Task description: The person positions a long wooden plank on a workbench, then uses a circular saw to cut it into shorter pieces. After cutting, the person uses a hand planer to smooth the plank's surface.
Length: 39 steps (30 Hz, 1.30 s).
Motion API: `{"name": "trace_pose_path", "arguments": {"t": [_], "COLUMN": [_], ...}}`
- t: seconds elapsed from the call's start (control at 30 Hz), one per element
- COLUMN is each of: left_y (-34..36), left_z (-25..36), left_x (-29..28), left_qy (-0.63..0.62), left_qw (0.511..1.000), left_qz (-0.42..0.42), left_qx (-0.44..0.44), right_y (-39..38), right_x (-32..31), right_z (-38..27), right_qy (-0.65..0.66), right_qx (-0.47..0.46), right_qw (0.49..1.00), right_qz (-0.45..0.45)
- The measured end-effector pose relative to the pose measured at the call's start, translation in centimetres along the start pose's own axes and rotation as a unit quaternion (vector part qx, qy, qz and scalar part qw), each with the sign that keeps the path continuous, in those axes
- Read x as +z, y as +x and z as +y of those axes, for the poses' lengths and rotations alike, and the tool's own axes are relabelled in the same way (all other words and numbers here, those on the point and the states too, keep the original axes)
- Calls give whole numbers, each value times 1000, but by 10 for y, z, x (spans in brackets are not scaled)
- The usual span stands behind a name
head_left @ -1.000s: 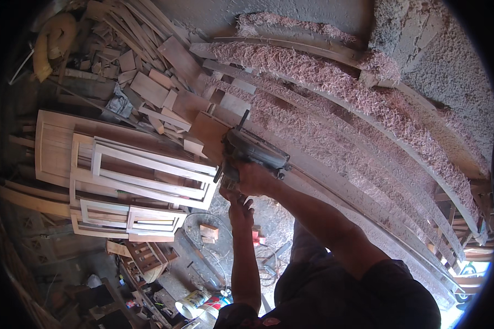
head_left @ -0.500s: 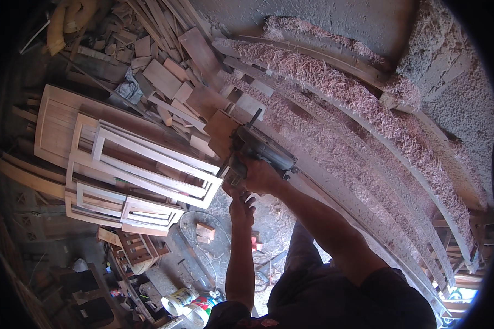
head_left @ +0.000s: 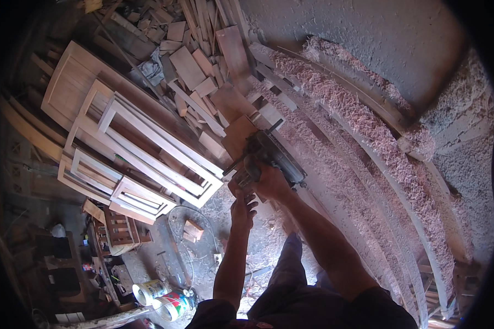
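My right hand (head_left: 271,183) is wrapped round the handle of a dark hand-held power tool (head_left: 282,164) with a long body; its exact kind is not clear. The tool stands at the near end of a reddish-brown board (head_left: 239,134). Just left of and below it, my left hand (head_left: 242,211) is closed, its fingers curled close under the tool. What lies in those fingers, if anything, is hidden. The lower side of the tool is out of sight.
Pale wooden frames (head_left: 164,159) and a panel (head_left: 71,82) lie to the left. Wood offcuts (head_left: 186,66) are heaped at the back. Curly pinkish shavings (head_left: 362,115) cover long beams on the right. Two buckets (head_left: 173,304) stand at the lower left, near a wood block (head_left: 192,230).
The view has turned a little, so the surroundings sit differently in it. Both hands stay at the power tool, with little visible change in their grip.
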<state>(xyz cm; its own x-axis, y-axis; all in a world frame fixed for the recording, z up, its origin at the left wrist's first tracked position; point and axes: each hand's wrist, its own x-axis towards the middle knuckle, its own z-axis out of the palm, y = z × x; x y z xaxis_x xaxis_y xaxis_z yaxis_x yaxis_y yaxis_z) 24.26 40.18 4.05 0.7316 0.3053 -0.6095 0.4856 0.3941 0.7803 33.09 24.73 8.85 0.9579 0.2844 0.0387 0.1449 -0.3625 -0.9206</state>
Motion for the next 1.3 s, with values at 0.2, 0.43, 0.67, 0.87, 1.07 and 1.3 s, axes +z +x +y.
{"name": "trace_pose_path", "arguments": {"t": [0.2, 0.43, 0.67, 0.87, 1.07, 1.3], "left_y": [12, 27, 49, 69, 85, 104], "left_z": [6, 13, 23, 36, 48, 58], "left_x": [-2, -2, -5, -7, -5, -6], "left_qy": [-9, -18, -28, -11, -12, -30], "left_qw": [1000, 1000, 999, 1000, 999, 999], "left_qz": [-4, 3, -5, 1, 21, 11], "left_qx": [11, 17, 26, 25, 23, 32], "right_y": [12, 28, 50, 71, 89, 109], "right_x": [-2, -1, 6, 10, 13, 17], "right_z": [-3, -15, -17, -19, -24, -25], "right_qy": [-13, 17, 1, -14, -10, 20], "right_qx": [11, 38, 46, 21, 20, 31], "right_qw": [1000, 999, 999, 1000, 1000, 999], "right_qz": [-10, 0, 9, 15, 17, 0]}}
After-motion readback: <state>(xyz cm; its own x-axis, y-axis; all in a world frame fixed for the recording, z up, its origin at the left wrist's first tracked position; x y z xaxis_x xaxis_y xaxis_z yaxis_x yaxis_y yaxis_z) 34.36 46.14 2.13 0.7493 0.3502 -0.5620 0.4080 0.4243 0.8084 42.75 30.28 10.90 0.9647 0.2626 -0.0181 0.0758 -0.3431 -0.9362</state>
